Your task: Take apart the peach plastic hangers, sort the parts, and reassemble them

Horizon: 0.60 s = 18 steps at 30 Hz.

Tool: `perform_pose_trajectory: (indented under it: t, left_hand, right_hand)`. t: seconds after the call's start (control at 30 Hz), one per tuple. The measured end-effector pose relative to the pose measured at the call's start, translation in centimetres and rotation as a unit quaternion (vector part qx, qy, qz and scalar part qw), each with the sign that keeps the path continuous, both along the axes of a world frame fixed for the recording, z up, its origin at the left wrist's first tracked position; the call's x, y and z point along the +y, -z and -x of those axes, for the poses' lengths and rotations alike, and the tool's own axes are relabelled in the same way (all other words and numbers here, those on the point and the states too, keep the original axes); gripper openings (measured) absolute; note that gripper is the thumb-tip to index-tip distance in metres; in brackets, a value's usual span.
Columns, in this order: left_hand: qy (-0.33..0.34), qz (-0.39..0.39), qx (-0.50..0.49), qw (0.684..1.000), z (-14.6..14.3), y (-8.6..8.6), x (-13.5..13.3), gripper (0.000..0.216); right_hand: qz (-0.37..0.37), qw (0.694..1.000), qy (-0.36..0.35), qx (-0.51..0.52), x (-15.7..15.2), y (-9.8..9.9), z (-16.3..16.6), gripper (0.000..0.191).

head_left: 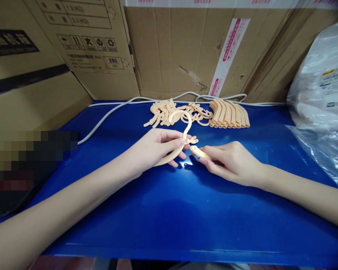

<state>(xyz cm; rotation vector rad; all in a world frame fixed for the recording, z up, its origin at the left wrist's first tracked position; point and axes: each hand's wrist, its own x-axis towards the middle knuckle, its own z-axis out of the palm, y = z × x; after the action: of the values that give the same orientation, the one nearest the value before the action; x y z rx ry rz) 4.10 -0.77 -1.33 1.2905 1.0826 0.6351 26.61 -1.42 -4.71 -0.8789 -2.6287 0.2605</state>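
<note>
My left hand [160, 146] grips a cream plastic hanger piece, whose curved hook [189, 122] rises above the fingers. One curved arm [170, 157] of it runs down under my palm, and a small forked end [194, 140] sticks out to the right. My right hand [225, 161] pinches a separate cream hanger arm [199, 152], with its rounded, holed end pointing at the fork. A narrow gap lies between this end and the forked end. The rest of the right-hand piece is hidden in my fingers.
Behind my hands lie a heap of cream hanger parts [162, 111], loose hooks [198, 112] and a row of curved arms [230, 114]. A white cable [109, 112] crosses the blue table [169, 217]. Cardboard boxes [169, 48] stand behind; a plastic bag [321, 82] is at right.
</note>
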Motion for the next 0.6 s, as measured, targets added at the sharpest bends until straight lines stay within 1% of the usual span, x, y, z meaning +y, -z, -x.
perform_pose_trajectory:
  t: [0.17, 0.4, 0.5, 0.6]
  left_hand:
    - [0.001, -0.02, 0.005, 1.0, 0.1, -0.04, 0.09, 0.015]
    - [-0.006, 0.005, 0.002, 1.0, -0.01, 0.09, 0.03, 0.016]
    - [-0.003, 0.005, 0.001, 1.0, -0.05, 0.08, -0.04, 0.014]
    - [-0.001, 0.007, -0.003, 1.0, -0.07, -0.04, -0.09, 0.015]
  right_hand:
    - [-0.001, 1.0, -0.002, -0.025, 0.09, 0.0, 0.06, 0.026]
    - [-0.033, 0.999, 0.004, -0.019, 0.04, 0.01, 0.12, 0.028]
    - [-0.044, 0.999, -0.002, -0.025, -0.02, -0.02, 0.11, 0.027]
    - [-0.06, 0.998, 0.011, -0.022, -0.04, -0.01, 0.13, 0.03]
